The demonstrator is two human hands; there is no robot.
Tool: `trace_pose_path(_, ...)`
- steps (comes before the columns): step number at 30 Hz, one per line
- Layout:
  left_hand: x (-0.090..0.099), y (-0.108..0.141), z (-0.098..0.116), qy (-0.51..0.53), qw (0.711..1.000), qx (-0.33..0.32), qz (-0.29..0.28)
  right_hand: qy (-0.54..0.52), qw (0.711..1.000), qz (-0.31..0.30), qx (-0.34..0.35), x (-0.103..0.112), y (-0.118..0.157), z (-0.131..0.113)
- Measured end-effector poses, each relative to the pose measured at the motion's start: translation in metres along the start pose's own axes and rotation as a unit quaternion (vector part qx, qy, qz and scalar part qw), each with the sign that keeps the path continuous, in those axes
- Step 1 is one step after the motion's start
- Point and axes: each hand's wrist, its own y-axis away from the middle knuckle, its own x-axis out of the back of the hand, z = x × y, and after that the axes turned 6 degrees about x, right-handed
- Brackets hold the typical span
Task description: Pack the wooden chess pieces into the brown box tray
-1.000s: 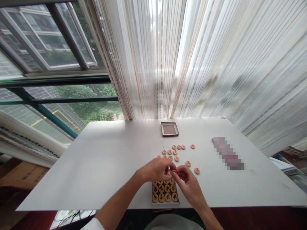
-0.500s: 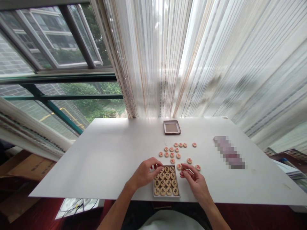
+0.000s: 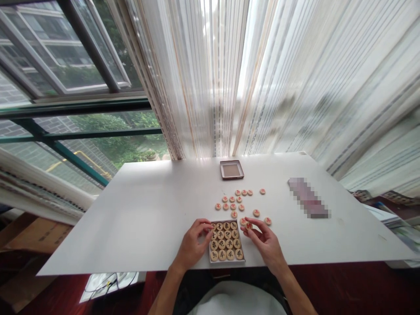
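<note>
A shallow square box (image 3: pixel 243 258) near the table's front edge holds rows of round wooden xiangqi pieces with black characters (image 3: pixel 221 245). My left hand (image 3: pixel 193 245) is at its upper left side, thumb and fingers curved and apart, fingertips by the corner piece (image 3: pixel 213 226). Just right of the box, my right hand (image 3: pixel 266 246) pinches a red-lettered xiangqi piece (image 3: pixel 249 226) between thumb and fingers. Another red piece (image 3: pixel 243 222) lies beside those fingertips. Beyond the box, several more red pieces (image 3: pixel 232 206) are scattered on the white table.
A dark-rimmed box lid (image 3: pixel 232 177) lies open side up at the back of the table (image 3: pixel 147 210). To the right is a blurred-out pinkish object (image 3: pixel 308 199). Striped curtains (image 3: pixel 226 87) and a window stand behind the table. Cables (image 3: pixel 110 282) lie below on the left.
My left hand has drawn back from over the box's top row to its left side, uncovering the corner pieces. My right hand has turned, showing the red piece. The view has shifted slightly.
</note>
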Motion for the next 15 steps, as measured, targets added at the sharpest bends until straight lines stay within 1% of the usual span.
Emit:
trace_pose_path(3, 0.000, 0.001, 0.003, -0.020, 1.000, -0.003, -0.001, -0.023, 1.000, 0.007, 0.009, 0.001, -0.001, 0.004)
trace_pose_path(7, -0.001, 0.002, 0.002, -0.038, 0.999, -0.007, 0.000, -0.038, 0.999, 0.008, 0.003, 0.000, -0.001, 0.004)
trace_pose_path(12, -0.004, 0.006, -0.005, -0.035, 0.999, -0.003, 0.033, -0.047, 0.999, 0.008, -0.010, -0.001, -0.002, 0.002)
trace_pose_path(15, -0.004, 0.007, -0.007, -0.046, 0.998, 0.005, 0.036, -0.043, 0.999, 0.012, -0.015, -0.003, -0.002, -0.001)
